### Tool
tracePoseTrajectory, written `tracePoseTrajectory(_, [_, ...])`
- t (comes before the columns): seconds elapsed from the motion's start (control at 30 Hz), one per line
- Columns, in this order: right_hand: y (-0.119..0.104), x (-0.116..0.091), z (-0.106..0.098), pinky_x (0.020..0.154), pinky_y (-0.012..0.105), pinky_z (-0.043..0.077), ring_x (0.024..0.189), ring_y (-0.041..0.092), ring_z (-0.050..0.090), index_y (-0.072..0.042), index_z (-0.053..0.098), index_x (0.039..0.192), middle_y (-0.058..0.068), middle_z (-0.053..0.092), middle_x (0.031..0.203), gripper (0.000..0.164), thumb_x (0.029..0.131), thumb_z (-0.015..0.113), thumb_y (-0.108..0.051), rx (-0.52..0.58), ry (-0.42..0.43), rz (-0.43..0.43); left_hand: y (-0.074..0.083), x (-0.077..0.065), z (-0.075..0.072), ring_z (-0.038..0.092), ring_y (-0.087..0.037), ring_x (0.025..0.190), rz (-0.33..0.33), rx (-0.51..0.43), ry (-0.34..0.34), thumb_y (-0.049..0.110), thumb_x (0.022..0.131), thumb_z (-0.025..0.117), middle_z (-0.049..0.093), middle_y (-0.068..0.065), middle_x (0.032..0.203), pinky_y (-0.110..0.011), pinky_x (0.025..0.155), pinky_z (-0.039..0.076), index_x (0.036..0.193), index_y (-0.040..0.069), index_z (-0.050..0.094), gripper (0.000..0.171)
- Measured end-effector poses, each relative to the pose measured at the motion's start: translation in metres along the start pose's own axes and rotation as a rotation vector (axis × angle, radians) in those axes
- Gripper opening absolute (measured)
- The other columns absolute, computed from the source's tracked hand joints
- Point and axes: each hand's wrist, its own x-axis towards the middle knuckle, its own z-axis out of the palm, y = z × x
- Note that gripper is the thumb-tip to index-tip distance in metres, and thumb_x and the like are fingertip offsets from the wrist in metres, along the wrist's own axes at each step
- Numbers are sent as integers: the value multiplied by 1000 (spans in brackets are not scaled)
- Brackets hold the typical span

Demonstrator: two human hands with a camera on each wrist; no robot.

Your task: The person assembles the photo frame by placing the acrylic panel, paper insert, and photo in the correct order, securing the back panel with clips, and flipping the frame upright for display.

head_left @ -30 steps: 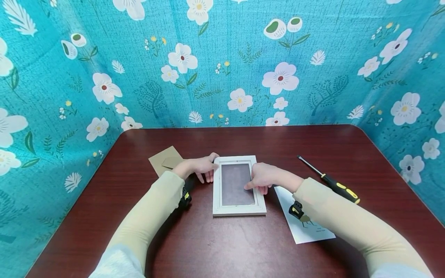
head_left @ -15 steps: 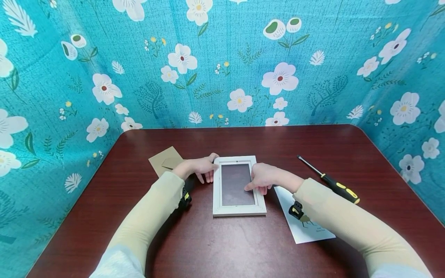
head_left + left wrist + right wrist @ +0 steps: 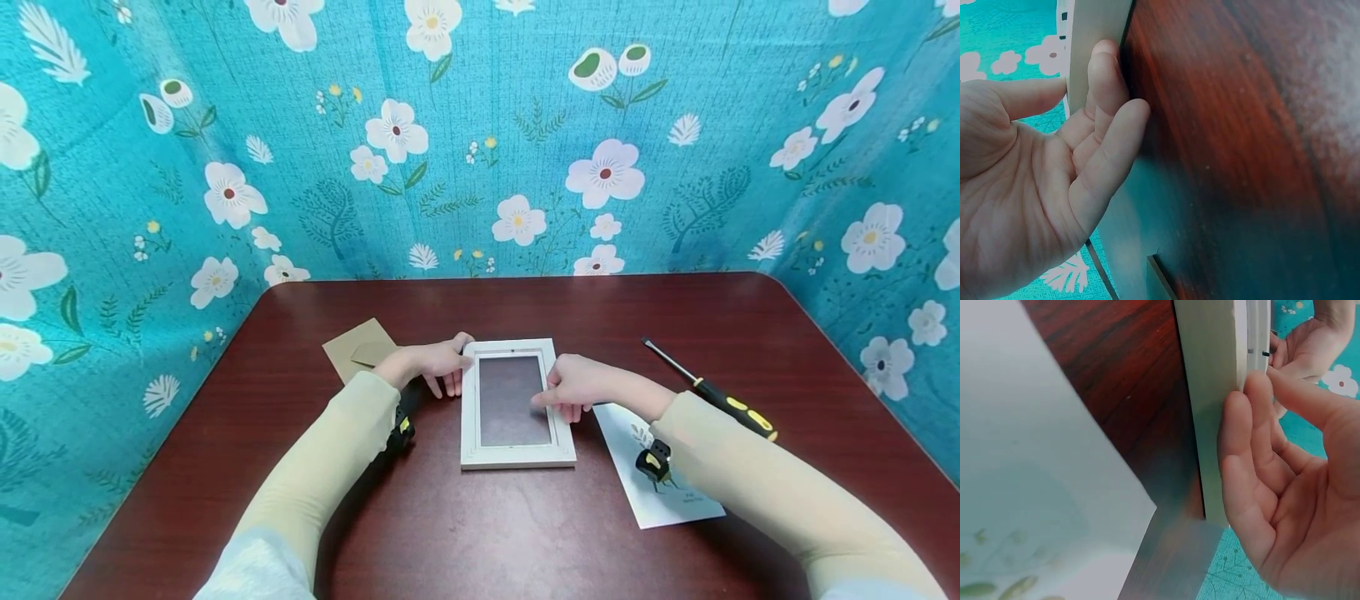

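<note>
A white picture frame (image 3: 517, 457) lies flat on the dark red table, a greyish pane (image 3: 510, 408) inside its inner edge. My left hand (image 3: 438, 360) holds its upper left side, thumb on the rail and fingers against the outer edge. In the left wrist view the thumb of that hand (image 3: 1029, 187) meets the frame's edge (image 3: 1094, 25). Across from it, my right hand (image 3: 577, 383) grips the right rail, one digit reaching over the pane. The right wrist view shows fingers of this hand (image 3: 1297, 487) against the frame's outer side (image 3: 1204, 375); small dark tabs show on the inner edge.
A brown backing board (image 3: 347, 340) with a stand flap lies left of the frame, partly behind my left wrist. A white printed card (image 3: 637, 492) is under my right forearm. Farther right lies a black and yellow screwdriver (image 3: 720, 396). A teal floral cloth (image 3: 450, 192) hangs behind the table.
My right hand and forearm have shifted slightly right, uncovering a bit more of the card. The left hand keeps its place on the frame, which stays put.
</note>
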Motion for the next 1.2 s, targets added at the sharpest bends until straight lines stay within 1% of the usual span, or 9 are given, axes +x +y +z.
tracePoseTrajectory(0.2, [13,-16,-4,48,29,48,48,17,61,-5,62,64,2,62,54,34,92,66,-24,58,74,-53,1,1,2,58,-19,57,5,-4,-5,17,105,37,63,-13,71,-33,52,51,140,13,21,39])
tracePoseTrajectory(0.33, [24,-31,-7,49,29,45,51,15,61,-5,63,69,0,62,56,30,93,66,-24,58,123,-53,0,0,1,59,-19,57,2,1,-6,17,105,38,63,-13,72,-33,53,51,141,13,20,40])
tracePoseTrajectory(0.53, [37,-58,-9,52,31,45,58,17,61,-7,66,81,0,62,65,21,93,66,-25,35,176,-17,1,-1,1,59,-19,58,0,4,-6,18,106,38,63,-14,73,-33,54,52,142,14,20,41])
tracePoseTrajectory(0.7, [45,-79,-9,57,30,45,67,16,54,-9,67,90,-2,61,75,14,89,72,-23,-45,238,-12,1,-1,0,60,-20,60,-3,8,-5,19,106,38,63,-15,74,-34,55,52,143,13,20,41])
tracePoseTrajectory(0.77, [47,-87,-10,60,30,46,72,16,53,-9,68,94,-3,62,80,17,87,73,-23,-72,265,-18,1,-1,0,59,-20,60,2,9,-4,19,106,38,63,-15,75,-34,56,53,142,13,21,41])
tracePoseTrajectory(0.87, [51,-97,-11,65,33,49,81,20,57,-6,67,101,2,64,91,26,86,75,-25,-92,299,-27,1,-2,0,59,-20,60,9,10,-1,18,106,39,63,-15,76,-35,56,53,142,13,22,40])
tracePoseTrajectory(0.97, [57,-104,-13,74,41,52,94,30,59,-3,65,108,11,64,104,35,84,77,-26,-112,316,-27,1,-2,0,59,-20,60,10,8,0,18,105,39,63,-15,76,-34,55,52,142,13,21,41])
tracePoseTrajectory(1.07, [64,-108,-13,79,50,52,101,38,58,-1,62,113,18,61,112,43,82,79,-25,-148,333,-36,1,-3,0,60,-20,61,9,8,0,18,105,39,63,-16,76,-34,55,53,142,13,21,41])
tracePoseTrajectory(1.2, [70,-110,-12,83,52,51,109,42,54,1,59,120,23,57,120,53,79,81,-24,-175,344,-30,1,-2,0,60,-20,61,7,11,0,18,105,39,63,-15,76,-34,55,53,142,13,21,41])
